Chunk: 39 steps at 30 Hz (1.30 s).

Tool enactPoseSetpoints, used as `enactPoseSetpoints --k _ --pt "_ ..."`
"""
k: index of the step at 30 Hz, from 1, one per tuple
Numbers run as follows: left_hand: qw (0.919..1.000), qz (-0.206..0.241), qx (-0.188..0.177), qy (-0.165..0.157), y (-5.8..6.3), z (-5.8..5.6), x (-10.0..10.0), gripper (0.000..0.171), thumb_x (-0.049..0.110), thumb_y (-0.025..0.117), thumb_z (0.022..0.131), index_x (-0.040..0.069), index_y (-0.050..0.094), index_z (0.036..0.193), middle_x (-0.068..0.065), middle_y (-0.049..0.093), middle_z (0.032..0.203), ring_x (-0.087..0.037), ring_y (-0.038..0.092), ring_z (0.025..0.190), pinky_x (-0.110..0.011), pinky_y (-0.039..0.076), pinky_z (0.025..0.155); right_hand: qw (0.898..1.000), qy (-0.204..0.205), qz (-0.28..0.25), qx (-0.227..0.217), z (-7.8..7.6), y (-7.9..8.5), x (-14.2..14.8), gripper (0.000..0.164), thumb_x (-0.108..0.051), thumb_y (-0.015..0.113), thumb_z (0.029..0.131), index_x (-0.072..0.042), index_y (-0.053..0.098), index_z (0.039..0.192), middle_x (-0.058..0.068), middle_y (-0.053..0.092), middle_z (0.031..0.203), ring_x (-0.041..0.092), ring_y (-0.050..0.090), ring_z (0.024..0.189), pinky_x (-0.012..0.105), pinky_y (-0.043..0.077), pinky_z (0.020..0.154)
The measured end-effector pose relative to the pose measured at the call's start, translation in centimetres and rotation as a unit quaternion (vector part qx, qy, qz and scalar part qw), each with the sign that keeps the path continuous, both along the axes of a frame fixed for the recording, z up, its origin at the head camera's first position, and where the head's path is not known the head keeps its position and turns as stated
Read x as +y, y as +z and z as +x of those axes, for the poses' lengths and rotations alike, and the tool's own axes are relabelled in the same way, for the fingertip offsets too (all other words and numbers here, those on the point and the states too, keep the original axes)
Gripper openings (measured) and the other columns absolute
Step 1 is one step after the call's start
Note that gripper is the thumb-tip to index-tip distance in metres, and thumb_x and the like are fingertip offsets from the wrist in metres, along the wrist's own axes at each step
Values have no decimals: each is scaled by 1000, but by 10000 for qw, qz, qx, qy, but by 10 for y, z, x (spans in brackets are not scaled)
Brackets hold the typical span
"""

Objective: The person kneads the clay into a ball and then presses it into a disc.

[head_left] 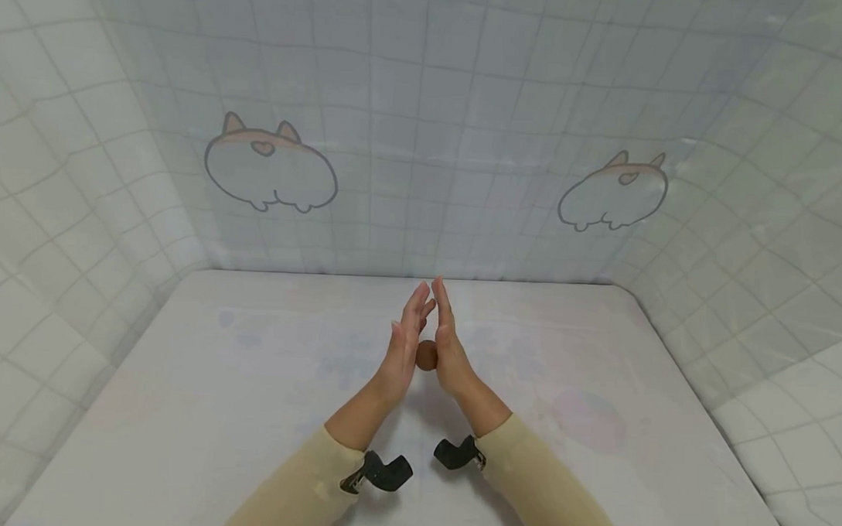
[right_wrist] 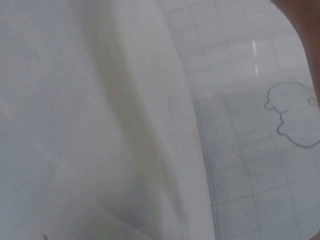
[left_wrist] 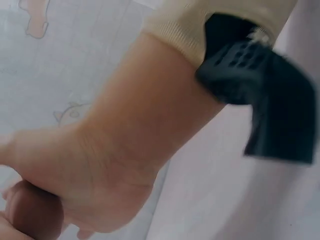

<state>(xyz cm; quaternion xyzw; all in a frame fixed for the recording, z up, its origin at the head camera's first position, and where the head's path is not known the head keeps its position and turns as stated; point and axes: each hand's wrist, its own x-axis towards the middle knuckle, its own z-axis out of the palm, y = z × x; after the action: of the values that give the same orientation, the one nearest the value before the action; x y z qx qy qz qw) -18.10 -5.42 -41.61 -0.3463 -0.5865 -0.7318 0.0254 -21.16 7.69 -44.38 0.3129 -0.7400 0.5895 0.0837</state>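
Observation:
Between my two palms lies a brown, clay-like piece with a smooth rounded end. My left hand presses it from the left with fingers straight and pointing away from me. From the other side my right hand presses with its fingers straight too. Both hands are above the table, and their fingertips nearly meet. In the left wrist view, the brown piece touches the heel of the left hand. The palms hide most of its length. Only a strip of skin shows at the right wrist view's edge.
A pale table with faint coloured patches spreads under the arms. Behind it hangs a white grid-patterned sheet with animal drawings, and similar sheets line both sides. Black wrist mounts stick out from the cream sleeves.

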Motion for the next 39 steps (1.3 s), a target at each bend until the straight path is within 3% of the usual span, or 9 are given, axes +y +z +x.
enactPoseSetpoints --k 1,3,6,8,9,18,24,31,39 --pt "9999 -38 44 85 1 -1 0 87 70 7 100 8 -4 161 -8 -4 167 -35 6 152 -60 1 117 9999 94 -40 36 2 -1 -1 92 -78 7 94 -17 -10 161 23 36 150 17 54 95 52 43 88" --pt "9994 -154 52 289 1 -4 1 88 71 6 99 10 -3 161 -6 -4 167 -34 6 152 -59 0 118 9996 168 -75 203 6 -2 -2 90 -76 7 96 -15 -10 161 26 36 149 14 54 95 52 42 89" --pt "9977 -364 -91 561 -2 -8 3 90 76 4 96 14 -2 162 -5 -3 167 -33 4 153 -60 -1 118 9982 185 -122 559 12 -1 -5 90 -73 7 97 -11 -8 161 24 36 150 19 39 137 59 29 108" --pt "9959 -490 -250 723 -6 -11 3 93 79 3 93 17 -2 162 -6 -2 167 -32 3 153 -61 0 117 9968 103 -112 789 16 2 -7 91 -74 7 97 -9 -7 161 14 -5 167 23 -4 153 66 2 115" --pt "9950 -520 -333 782 -7 -12 3 94 80 3 92 18 -1 162 -7 -2 167 -31 3 153 -62 0 117 9961 122 -142 863 18 3 -8 92 -74 7 97 -8 -7 160 12 -5 167 25 -6 153 66 1 115" --pt "9853 -1090 -873 987 -19 -14 3 89 79 3 92 25 2 162 -4 2 168 -29 6 153 -69 3 114 9917 95 -356 1231 31 18 -9 93 -73 6 97 -6 -6 160 14 1 167 30 -4 153 66 1 114" --pt "9783 -1668 -843 895 -33 -7 3 83 72 -1 96 23 1 162 -6 -2 168 -34 7 152 -73 9 111 9937 -218 -220 1078 29 31 -4 93 -75 4 96 -9 -5 161 11 2 167 28 -1 153 66 2 115" --pt "9816 -1676 -844 363 -40 9 9 81 75 0 95 30 0 162 -1 0 168 -30 8 152 -72 9 111 9968 -514 -218 577 13 30 9 95 -82 9 92 -18 -3 162 6 0 168 22 -2 153 65 2 115" --pt "9945 -985 -330 96 -26 13 12 94 81 4 91 20 -2 162 -6 -6 168 -37 7 152 -65 4 116 9995 -299 -5 128 6 17 11 98 -85 11 89 -22 -5 162 3 -4 168 24 -4 153 69 5 113"
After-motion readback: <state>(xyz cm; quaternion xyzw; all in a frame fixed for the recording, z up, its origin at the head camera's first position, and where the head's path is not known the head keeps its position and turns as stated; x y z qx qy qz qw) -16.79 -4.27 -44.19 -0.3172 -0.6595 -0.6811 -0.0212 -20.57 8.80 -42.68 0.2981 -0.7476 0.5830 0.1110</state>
